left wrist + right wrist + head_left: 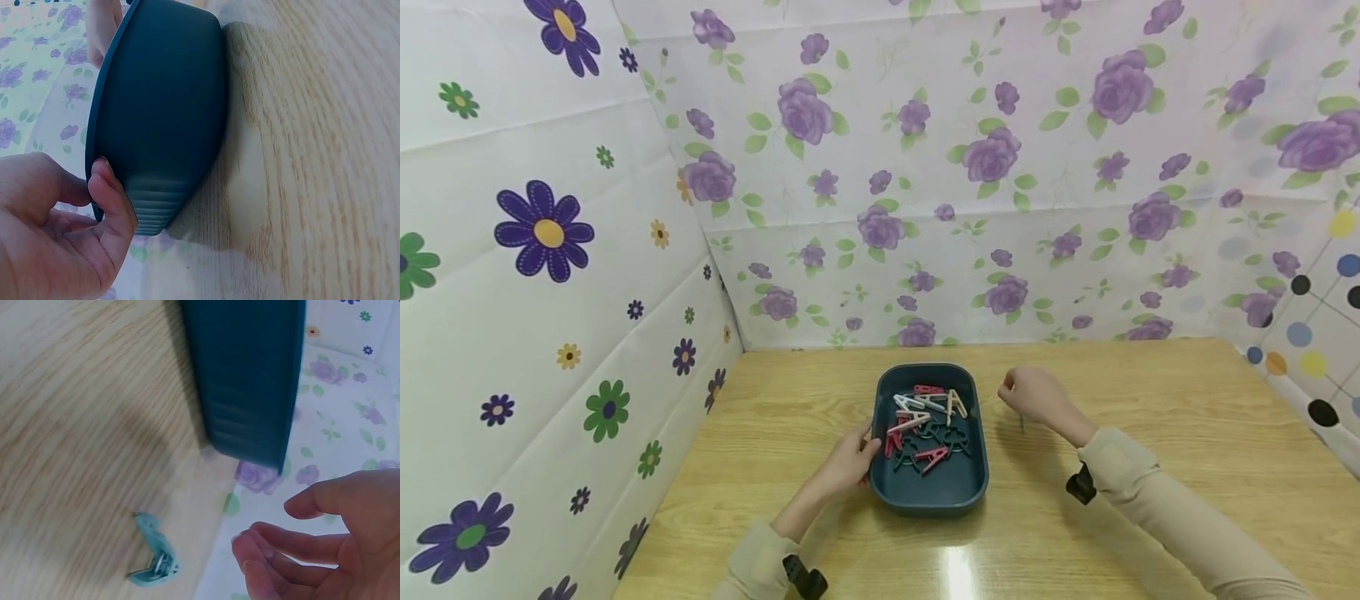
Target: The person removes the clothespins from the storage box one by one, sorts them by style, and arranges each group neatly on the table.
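A dark teal plastic basin (951, 492) stands on the wooden table. My left hand (844, 460) pinches its left rim; in the left wrist view the thumb and fingers (109, 197) meet across the edge. Inside lie several clothespins, among them pink (932, 457), white (907, 402) and beige (956, 403) ones, with dark green looped shapes (956, 440) around them. To the right of the basin, my right hand (1037, 393) is over the table, its fingers loosely bent with nothing between them. A teal clothespin (156, 559) shows apart from the fingertips in the right wrist view.
The wooden table (790, 375) reaches back to a wall covering (925, 250) printed with purple flowers. Another flowered sheet (647, 375) runs along the left side, and a dotted one (1311, 358) along the right.
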Demonstrator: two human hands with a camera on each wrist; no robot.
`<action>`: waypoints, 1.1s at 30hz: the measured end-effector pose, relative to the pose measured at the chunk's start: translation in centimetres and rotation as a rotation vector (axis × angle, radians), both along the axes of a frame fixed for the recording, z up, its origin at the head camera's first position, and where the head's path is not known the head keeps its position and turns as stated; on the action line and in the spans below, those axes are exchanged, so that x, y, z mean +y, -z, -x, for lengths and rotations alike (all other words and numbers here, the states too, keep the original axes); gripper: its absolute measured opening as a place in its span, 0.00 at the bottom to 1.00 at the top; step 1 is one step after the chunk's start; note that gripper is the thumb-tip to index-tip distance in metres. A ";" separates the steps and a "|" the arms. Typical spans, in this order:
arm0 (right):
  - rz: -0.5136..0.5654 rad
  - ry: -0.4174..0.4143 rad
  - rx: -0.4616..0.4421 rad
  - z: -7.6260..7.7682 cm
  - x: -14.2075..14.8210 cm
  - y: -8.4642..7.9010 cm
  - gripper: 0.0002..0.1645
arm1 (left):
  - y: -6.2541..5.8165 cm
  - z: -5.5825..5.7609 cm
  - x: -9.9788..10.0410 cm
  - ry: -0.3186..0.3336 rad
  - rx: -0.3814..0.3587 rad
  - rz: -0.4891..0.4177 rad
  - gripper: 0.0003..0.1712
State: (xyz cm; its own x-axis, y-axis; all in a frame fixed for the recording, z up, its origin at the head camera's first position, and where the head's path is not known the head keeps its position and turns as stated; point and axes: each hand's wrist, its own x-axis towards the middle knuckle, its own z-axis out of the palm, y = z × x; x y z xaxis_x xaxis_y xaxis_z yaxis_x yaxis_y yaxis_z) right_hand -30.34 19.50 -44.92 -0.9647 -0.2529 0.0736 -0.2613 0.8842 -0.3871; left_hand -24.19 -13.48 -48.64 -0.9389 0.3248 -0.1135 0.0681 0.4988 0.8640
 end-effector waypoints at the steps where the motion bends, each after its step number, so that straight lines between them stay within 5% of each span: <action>1: -0.003 -0.005 -0.004 -0.1 -0.1 -0.2 0.13 | 0.0 0.0 0.0 0.000 0.002 -0.001 0.29; 13: 0.039 -0.055 -0.061 0.2 -1.2 -2.4 0.15 | -0.2 -0.2 0.0 -0.004 -0.008 -0.009 0.29; 33: 0.085 -0.124 -0.150 1.5 -4.2 -3.7 0.14 | -0.2 -0.2 0.1 -0.010 -0.022 -0.003 0.29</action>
